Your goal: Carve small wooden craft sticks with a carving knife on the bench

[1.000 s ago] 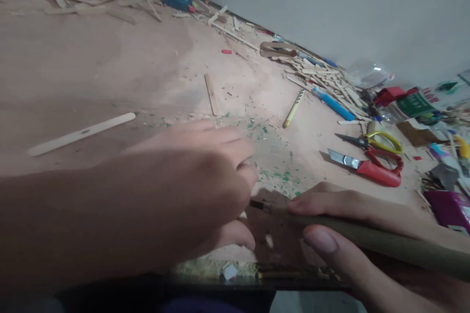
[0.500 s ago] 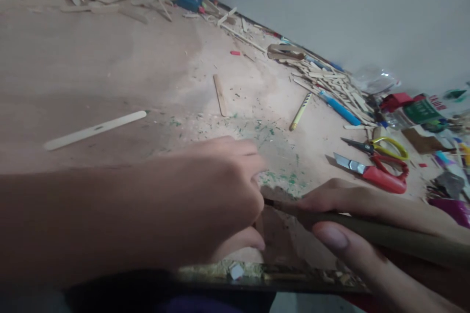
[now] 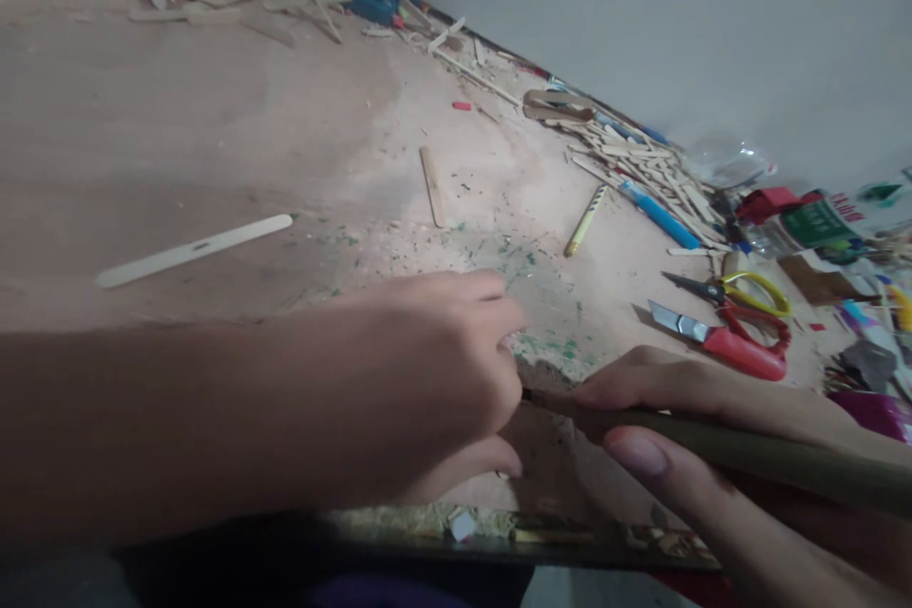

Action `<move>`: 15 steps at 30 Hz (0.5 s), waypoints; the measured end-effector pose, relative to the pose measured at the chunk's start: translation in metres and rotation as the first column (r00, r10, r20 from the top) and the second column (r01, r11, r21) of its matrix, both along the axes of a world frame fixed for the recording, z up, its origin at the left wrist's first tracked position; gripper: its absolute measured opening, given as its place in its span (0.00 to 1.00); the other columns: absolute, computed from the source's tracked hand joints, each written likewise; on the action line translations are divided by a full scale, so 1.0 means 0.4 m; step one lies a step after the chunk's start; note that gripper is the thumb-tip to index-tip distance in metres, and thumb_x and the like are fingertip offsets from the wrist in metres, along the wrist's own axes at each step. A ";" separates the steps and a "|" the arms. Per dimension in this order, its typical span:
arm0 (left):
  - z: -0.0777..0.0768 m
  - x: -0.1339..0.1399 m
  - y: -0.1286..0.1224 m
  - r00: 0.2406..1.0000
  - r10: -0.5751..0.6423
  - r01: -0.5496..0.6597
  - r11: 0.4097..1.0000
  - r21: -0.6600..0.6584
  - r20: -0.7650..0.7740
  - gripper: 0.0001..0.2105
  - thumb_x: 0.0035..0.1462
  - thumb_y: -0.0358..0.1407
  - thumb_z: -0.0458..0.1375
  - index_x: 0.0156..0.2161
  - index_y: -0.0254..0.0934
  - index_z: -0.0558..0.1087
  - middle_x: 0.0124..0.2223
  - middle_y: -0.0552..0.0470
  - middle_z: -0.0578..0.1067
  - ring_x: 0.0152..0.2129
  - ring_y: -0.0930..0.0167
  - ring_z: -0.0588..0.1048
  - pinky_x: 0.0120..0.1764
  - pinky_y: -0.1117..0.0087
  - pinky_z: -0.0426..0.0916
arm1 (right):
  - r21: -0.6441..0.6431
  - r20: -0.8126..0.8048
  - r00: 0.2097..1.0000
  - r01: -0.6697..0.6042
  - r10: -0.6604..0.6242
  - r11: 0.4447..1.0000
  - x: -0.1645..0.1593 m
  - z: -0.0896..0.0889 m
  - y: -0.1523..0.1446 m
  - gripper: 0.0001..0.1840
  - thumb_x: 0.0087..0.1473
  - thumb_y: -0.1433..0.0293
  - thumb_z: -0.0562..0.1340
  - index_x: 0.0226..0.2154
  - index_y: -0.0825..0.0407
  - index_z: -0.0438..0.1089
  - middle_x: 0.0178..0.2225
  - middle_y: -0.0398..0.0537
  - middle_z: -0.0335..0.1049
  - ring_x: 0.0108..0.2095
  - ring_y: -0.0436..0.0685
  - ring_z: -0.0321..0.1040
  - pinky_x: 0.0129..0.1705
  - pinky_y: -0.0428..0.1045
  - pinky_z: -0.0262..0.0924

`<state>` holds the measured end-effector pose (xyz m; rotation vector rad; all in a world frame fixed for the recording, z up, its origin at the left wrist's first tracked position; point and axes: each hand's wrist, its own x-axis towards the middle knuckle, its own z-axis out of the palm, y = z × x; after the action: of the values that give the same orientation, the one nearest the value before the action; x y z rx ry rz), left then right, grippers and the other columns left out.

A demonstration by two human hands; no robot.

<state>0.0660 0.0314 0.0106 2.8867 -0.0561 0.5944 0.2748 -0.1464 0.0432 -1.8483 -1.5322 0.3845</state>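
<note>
My left hand (image 3: 456, 370) is curled low over the table near its front edge, back of the hand towards me. Its thumb and fingers bend inwards, and what they pinch is hidden behind the hand. In my right hand (image 3: 662, 418), thumb and fingers grip a slim tool with a long olive-brown handle (image 3: 755, 451). The handle narrows to a dark tip, which meets the edge of my left hand in this view; whether they touch I cannot tell. Green flecks (image 3: 562, 347) lie scattered on the table just beyond both hands.
A craft stick (image 3: 196, 250) lies at left, a shorter one (image 3: 431, 187) farther back. To the right are a red-handled cutter (image 3: 741, 351), scissors (image 3: 755, 290), a yellow pencil-like stick (image 3: 585, 220) and a blue-handled tool (image 3: 659, 214). Stick piles (image 3: 641, 152) line the wall.
The whole view has shifted slightly. My left hand sits a little farther right, nearer the tool's tip. The right hand keeps the same grip.
</note>
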 end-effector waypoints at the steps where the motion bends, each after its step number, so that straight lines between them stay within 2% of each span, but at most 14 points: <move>1: -0.002 0.001 0.001 1.000 -0.002 0.002 1.000 0.006 -0.004 0.22 0.73 0.52 0.75 0.32 0.37 0.83 0.43 0.40 0.87 0.44 0.56 0.83 0.55 0.54 0.79 | -0.004 0.010 1.000 -0.006 0.006 1.000 0.001 -0.001 0.000 0.06 0.72 0.48 0.76 0.48 0.25 0.91 0.45 0.34 0.93 0.48 0.58 0.93 0.54 0.42 0.84; 4: -0.018 0.003 0.003 1.000 0.008 -0.008 1.000 -0.012 0.027 0.21 0.73 0.51 0.74 0.33 0.37 0.83 0.43 0.42 0.85 0.44 0.57 0.81 0.52 0.55 0.79 | 0.018 0.023 1.000 -0.021 0.020 1.000 0.004 -0.002 -0.001 0.07 0.73 0.48 0.75 0.49 0.25 0.90 0.46 0.33 0.93 0.49 0.57 0.92 0.55 0.42 0.84; 9: -0.046 0.004 0.005 0.991 0.068 -0.063 0.997 -0.042 0.119 0.21 0.69 0.52 0.76 0.34 0.38 0.81 0.44 0.44 0.81 0.42 0.57 0.78 0.46 0.55 0.74 | 0.025 0.035 0.999 -0.021 0.020 0.999 0.004 0.000 -0.002 0.08 0.73 0.47 0.75 0.49 0.25 0.90 0.46 0.32 0.93 0.49 0.55 0.92 0.56 0.40 0.82; 11: -0.048 0.005 0.005 0.991 0.072 -0.068 0.997 -0.042 0.115 0.20 0.68 0.52 0.76 0.35 0.39 0.81 0.45 0.43 0.81 0.42 0.57 0.78 0.46 0.55 0.73 | 0.028 0.038 0.999 -0.028 0.027 0.999 0.001 0.002 0.002 0.07 0.73 0.49 0.76 0.50 0.25 0.91 0.47 0.33 0.93 0.49 0.56 0.92 0.56 0.41 0.83; 15: -0.037 0.005 0.005 0.991 0.056 -0.051 0.998 -0.041 0.119 0.20 0.66 0.52 0.79 0.35 0.38 0.82 0.42 0.45 0.80 0.41 0.57 0.78 0.44 0.54 0.73 | 0.031 -0.016 1.000 -0.019 0.019 0.999 -0.006 0.004 0.005 0.05 0.73 0.51 0.77 0.47 0.27 0.91 0.45 0.34 0.93 0.44 0.56 0.93 0.49 0.40 0.85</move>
<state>0.0680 0.0334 -0.0044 2.8208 0.0152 0.7696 0.2725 -0.1444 0.0449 -1.8041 -1.5374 0.3819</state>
